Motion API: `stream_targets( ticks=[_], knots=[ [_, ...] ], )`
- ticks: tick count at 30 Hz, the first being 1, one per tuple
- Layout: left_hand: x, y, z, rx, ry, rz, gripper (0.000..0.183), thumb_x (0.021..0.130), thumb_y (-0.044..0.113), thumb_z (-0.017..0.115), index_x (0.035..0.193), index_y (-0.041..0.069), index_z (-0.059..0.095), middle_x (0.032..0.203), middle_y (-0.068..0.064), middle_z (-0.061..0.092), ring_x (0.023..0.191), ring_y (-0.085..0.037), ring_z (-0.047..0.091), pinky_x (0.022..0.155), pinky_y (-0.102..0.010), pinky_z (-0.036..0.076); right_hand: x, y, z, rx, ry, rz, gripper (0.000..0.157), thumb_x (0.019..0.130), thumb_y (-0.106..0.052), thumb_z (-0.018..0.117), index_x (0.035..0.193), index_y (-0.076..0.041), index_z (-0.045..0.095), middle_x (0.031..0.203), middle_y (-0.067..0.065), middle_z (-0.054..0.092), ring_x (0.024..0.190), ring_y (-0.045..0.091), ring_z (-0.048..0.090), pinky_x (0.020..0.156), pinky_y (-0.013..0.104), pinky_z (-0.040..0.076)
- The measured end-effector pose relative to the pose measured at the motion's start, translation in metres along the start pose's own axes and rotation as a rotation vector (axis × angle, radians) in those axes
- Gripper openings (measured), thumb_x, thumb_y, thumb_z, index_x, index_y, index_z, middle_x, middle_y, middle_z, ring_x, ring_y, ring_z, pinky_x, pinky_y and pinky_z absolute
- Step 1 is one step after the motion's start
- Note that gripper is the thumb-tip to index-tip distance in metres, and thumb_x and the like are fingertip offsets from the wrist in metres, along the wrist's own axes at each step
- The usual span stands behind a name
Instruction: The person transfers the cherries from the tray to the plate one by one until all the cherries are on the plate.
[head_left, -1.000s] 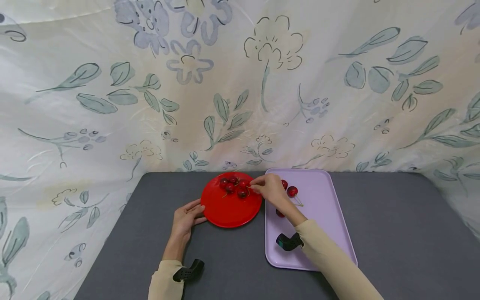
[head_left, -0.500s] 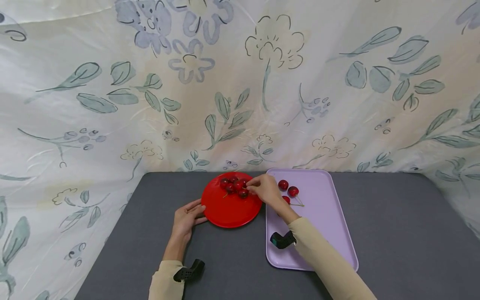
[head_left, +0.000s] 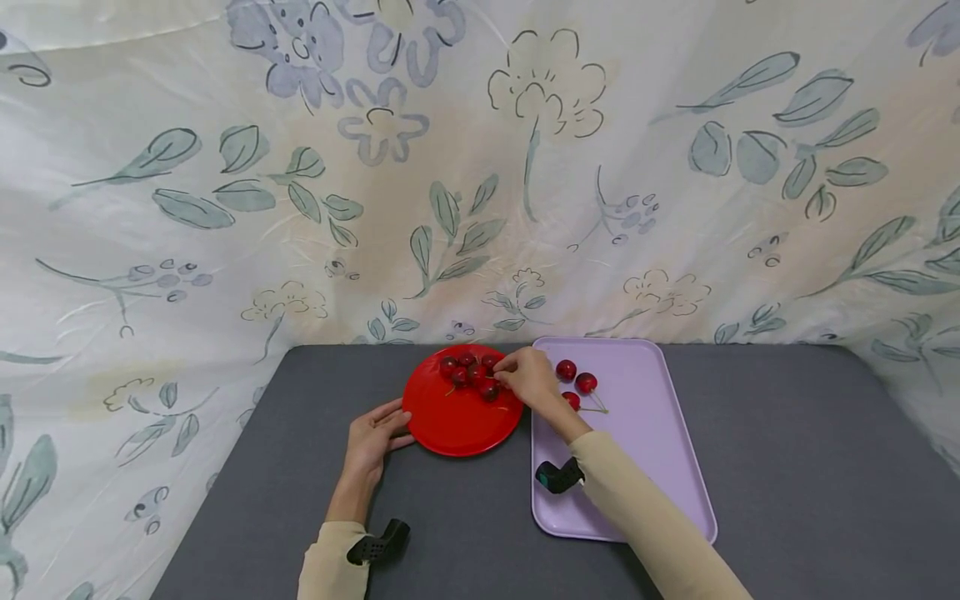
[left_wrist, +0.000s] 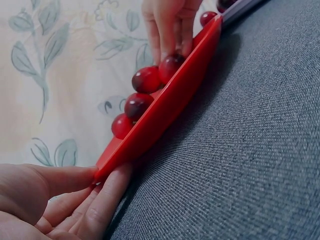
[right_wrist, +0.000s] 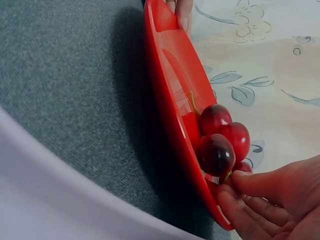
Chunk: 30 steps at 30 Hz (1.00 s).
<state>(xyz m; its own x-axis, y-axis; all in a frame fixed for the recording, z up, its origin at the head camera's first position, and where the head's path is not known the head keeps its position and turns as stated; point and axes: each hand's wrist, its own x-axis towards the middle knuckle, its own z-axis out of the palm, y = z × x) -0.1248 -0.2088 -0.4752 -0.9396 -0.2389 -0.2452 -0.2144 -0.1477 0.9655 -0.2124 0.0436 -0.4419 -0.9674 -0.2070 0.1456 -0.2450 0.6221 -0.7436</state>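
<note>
On the left side of the red plate [head_left: 461, 429], my left hand [head_left: 369, 437] grips the rim, thumb on top and fingers underneath. Several dark red cherries [head_left: 476, 373] lie clustered at the back of the plate. My right hand [head_left: 532, 379] is over the plate's right edge, beside the cluster. In the right wrist view its thumb and forefinger pinch a short green stem [right_wrist: 228, 176] right at a dark cherry [right_wrist: 217, 155]. From the left wrist view, the right fingertips reach down at the cherries [left_wrist: 172, 66] inside the rim.
A lilac tray [head_left: 637, 475] lies just right of the plate, with 3 visible cherries [head_left: 587, 382] near its back left; the right forearm passes over it. Both rest on a dark grey tabletop [head_left: 787, 467]. A floral curtain [head_left: 562, 167] hangs behind the table.
My right hand and forearm have shifted slightly left, uncovering more of the cherries on the tray. The front right cherry on the plate has moved a little. My left hand stays at the rim.
</note>
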Motion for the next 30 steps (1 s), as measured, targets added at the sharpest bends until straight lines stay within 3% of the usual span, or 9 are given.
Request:
stream_targets(
  ticks=[8,20,30],
  knots=[
    [0.003,0.001,-0.001,0.003,-0.003,-0.004,0.041,0.092,0.0,0.066,0.131,-0.006,0.058,0.117,-0.019,0.067,0.078,-0.013,0.07,0.069,-0.031,0.061,0.003,-0.004,0.004,-0.054,0.033,0.027,0.006,0.084,-0.006,0.076,0.088,-0.004,0.08,0.084,0.008,0.075,0.069,0.018,0.061,0.051,0.022,0.046],
    [0.005,0.002,0.0,0.005,0.0,-0.009,0.042,0.091,0.0,0.067,0.131,-0.006,0.058,0.119,-0.02,0.066,0.079,-0.013,0.07,0.069,-0.031,0.061,0.003,-0.008,0.007,-0.109,0.036,0.037,0.005,0.084,-0.005,0.075,0.084,-0.003,0.079,0.083,0.008,0.075,0.074,0.022,0.066,0.057,0.026,0.056],
    [0.003,0.002,0.0,0.007,0.0,-0.006,0.041,0.092,0.0,0.066,0.131,-0.006,0.057,0.121,-0.021,0.065,0.079,-0.013,0.07,0.07,-0.031,0.061,0.0,-0.011,0.004,-0.084,0.0,0.045,0.007,0.086,-0.006,0.074,0.088,-0.001,0.079,0.086,0.01,0.075,0.074,0.022,0.065,0.06,0.027,0.057]
  ],
)
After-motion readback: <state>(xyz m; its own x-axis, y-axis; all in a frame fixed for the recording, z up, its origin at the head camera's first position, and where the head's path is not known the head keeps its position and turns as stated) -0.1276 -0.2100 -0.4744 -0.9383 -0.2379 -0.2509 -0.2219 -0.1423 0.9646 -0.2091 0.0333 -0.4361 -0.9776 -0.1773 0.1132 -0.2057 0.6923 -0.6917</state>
